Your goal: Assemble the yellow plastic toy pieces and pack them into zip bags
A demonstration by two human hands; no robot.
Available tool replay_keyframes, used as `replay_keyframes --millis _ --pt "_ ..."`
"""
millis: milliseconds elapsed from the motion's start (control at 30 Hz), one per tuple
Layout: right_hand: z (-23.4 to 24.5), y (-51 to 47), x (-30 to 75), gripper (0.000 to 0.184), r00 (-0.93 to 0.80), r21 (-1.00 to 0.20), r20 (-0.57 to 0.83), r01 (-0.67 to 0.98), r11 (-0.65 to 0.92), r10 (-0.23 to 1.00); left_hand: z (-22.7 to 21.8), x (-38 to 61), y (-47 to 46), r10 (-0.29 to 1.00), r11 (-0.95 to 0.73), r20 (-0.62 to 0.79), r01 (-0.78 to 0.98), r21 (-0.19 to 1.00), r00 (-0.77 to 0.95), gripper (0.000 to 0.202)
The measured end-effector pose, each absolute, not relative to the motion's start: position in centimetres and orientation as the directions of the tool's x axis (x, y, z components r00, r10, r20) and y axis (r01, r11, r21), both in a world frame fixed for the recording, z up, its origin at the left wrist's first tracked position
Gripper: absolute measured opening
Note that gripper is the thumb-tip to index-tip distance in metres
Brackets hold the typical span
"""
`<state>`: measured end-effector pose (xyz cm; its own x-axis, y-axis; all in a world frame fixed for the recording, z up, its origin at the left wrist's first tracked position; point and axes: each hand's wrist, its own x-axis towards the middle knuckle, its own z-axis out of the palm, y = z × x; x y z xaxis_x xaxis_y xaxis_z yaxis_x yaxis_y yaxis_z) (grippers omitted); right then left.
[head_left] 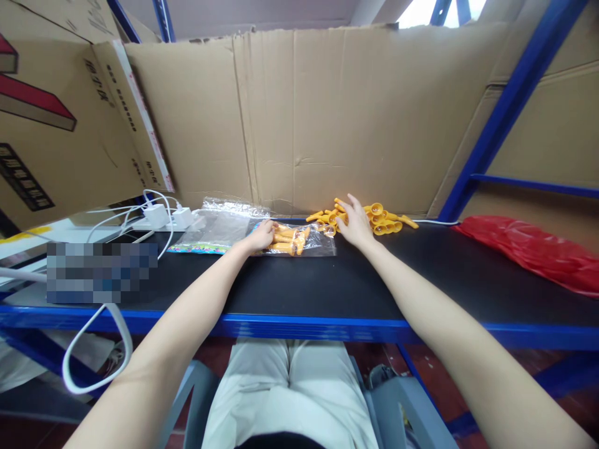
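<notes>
My left hand (262, 236) rests on a clear plastic bag (309, 244) that holds several orange plastic pieces (289, 239); its fingers curl over the bag's left end, pinning it to the black table top (290, 287). My right hand (354, 221) reaches into a loose pile of orange plastic pieces (381, 218) by the cardboard wall, with its fingers spread over the pile's left side. I cannot tell if a piece is between them.
A stack of empty clear bags (219, 227) lies left of the filled one. White chargers and cables (161, 217) sit at the back left. A red plastic bag (533, 249) lies at the right. Cardboard (327, 118) walls the back; blue shelf posts (505, 112) stand right.
</notes>
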<state>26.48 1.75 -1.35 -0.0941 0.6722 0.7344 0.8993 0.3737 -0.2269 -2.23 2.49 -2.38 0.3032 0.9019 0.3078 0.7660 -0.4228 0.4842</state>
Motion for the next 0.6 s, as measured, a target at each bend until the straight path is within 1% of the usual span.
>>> replay_keyframes --millis 133,233,300,433,600 --pt "-2.2 1.8 26.0 0.051 -0.218 -0.082 0.595 0.941 0.328 0.774 -2.4 -2.3 2.5 0.900 -0.429 0.307 0.752 0.501 0.310 0.030" --pt "-2.3 1.8 25.5 0.050 -0.258 -0.028 0.511 0.948 0.316 0.820 -2.4 -2.2 2.5 0.895 -0.439 0.314 0.754 0.489 0.318 0.029" --pt "-2.2 1.8 25.3 0.046 -0.247 -0.016 0.515 0.955 0.297 0.821 -2.3 -2.2 2.5 0.894 -0.438 0.312 0.766 0.470 0.320 0.030" --pt "-2.1 1.8 25.1 0.037 -0.215 0.016 0.573 0.968 0.252 0.791 -2.2 -2.2 2.4 0.898 -0.432 0.297 0.780 0.453 0.325 0.031" --pt "-2.2 1.8 25.0 0.033 -0.211 0.053 0.619 0.972 0.227 0.756 -2.3 -2.2 2.4 0.905 -0.419 0.281 0.788 0.451 0.320 0.032"
